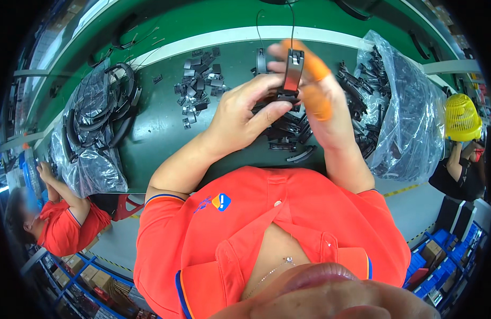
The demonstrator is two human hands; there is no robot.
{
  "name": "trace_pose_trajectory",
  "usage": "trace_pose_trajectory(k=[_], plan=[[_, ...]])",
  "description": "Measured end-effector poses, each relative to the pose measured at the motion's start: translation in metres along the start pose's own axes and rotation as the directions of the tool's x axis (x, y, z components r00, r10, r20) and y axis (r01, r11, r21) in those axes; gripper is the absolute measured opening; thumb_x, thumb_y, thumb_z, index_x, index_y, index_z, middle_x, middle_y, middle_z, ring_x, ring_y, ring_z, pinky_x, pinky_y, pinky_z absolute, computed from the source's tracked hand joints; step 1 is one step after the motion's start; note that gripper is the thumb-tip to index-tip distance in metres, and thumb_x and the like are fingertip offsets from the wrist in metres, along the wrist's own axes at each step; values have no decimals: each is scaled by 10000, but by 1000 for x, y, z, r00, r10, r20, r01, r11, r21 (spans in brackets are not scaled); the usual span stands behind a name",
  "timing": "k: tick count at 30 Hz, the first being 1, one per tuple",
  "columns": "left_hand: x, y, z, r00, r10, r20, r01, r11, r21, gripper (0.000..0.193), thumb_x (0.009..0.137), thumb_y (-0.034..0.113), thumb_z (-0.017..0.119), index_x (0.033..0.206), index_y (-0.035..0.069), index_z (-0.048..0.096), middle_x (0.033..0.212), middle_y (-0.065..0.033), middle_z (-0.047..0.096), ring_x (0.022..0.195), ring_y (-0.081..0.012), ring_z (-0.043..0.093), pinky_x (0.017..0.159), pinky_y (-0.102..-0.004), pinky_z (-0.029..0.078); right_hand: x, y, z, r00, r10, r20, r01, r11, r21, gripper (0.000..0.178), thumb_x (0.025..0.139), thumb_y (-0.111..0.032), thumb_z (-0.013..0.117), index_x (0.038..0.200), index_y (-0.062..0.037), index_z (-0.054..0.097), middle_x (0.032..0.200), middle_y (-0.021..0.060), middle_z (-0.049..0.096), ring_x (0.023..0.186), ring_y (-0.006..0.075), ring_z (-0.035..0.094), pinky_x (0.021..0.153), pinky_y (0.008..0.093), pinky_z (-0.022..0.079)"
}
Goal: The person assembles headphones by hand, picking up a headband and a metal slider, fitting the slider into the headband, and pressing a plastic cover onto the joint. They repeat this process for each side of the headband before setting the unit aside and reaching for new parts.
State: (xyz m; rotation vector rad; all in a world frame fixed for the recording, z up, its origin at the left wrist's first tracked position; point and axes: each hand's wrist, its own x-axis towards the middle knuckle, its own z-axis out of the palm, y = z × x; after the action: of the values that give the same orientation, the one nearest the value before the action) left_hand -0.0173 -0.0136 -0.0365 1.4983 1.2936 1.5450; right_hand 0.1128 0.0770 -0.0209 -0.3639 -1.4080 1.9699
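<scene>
Leftmost, a co-worker in a red shirt sits beyond the table's edge, forearms raised toward it. Next, on the green table, a clear plastic bag lies crumpled, with curved black bands in it and around its mouth. Right of that: a loose scatter of small black pieces, lying at mixed angles.

My left hand comes next, closed on the lower end of a long black part, thumb in front. The part stands nearly upright above the table, in front of my chest, its face showing red toward the bottom. A thin dark wire runs up from its top end; whether the two are joined, I cannot tell. Below my hands, more black parts lie in a loose heap.

My right hand is just beside the held part, blurred, with orange covers on some fingers. I cannot tell whether it grips or touches the part.

Farther right, a larger clear bag lies open toward me, dark pieces at its left side. Rightmost, a yellow fan.
</scene>
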Motion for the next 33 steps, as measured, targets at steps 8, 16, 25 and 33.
trace_pose_trajectory(k=[8,16,25,33], plan=[[-6,0,27,991,-115,-64,106,985,-134,377,897,274,522,1153,0,489,1032,-127,577,946,-202,574,819,-309,445,-4,-3,-4,978,-202,59,205,852,-483,206,845,-90,570,999,42,607,959,125,648,862,170,613,787,292,489],[2,11,34,986,-166,30,167,936,-310,389,930,291,464,1167,-18,452,1049,-116,552,954,-155,542,840,-277,425,-7,-3,-8,989,-149,-7,141,948,-287,217,849,-78,547,1022,40,603,990,146,636,873,181,615,772,283,492],[-2,-9,37,984,-158,-86,136,965,-226,356,918,282,487,1079,-35,498,925,-82,601,843,-136,579,742,-249,459,-11,1,0,994,61,-86,-74,985,-154,265,858,-133,554,1062,34,582,1036,137,620,874,181,613,766,251,494],[-4,-11,27,920,-392,17,359,822,-443,468,948,362,386,1144,-50,491,1001,-67,572,862,-124,544,767,-242,435,-13,-5,-23,990,95,105,-49,924,-379,371,752,-161,689,1083,-26,588,1040,4,630,878,128,604,769,270,478]])
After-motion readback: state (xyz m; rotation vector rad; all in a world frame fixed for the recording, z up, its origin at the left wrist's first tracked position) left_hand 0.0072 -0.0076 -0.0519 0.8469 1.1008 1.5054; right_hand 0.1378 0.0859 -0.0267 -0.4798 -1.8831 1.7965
